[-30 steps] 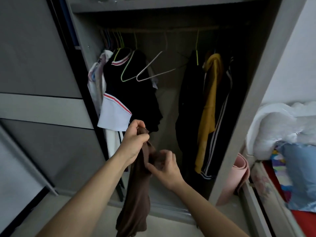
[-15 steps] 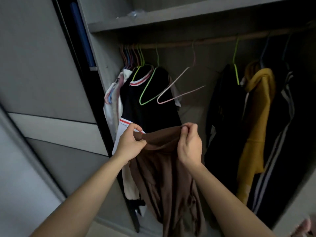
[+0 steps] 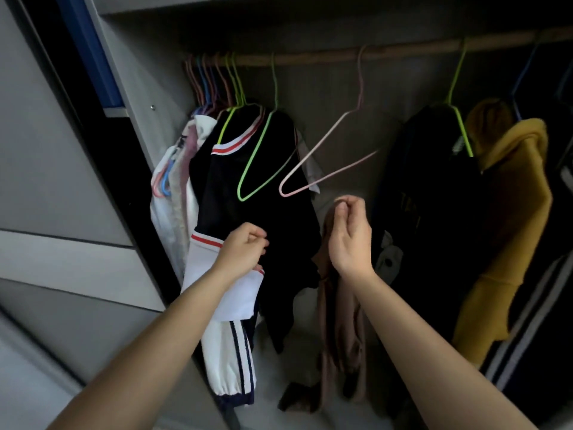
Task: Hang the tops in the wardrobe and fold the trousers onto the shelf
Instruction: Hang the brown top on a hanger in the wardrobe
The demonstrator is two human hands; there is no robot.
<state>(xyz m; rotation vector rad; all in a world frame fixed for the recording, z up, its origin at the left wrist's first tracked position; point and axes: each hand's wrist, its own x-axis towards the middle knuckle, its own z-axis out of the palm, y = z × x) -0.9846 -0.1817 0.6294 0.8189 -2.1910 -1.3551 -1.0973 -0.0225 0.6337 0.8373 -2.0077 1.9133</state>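
Right hand: fingers pinched on top edge of brown garment, just under bare pink hanger.
Left hand: fingers curled, before black top; hold not possible to tell.
Brown garment: hanging from right hand inside wardrobe, between black top and dark clothes.

Brown garment: top edge hidden behind right hand. Left hand: curled fingers possibly pinch dark fabric; indeterminate. Rail: cut off at the right edge.
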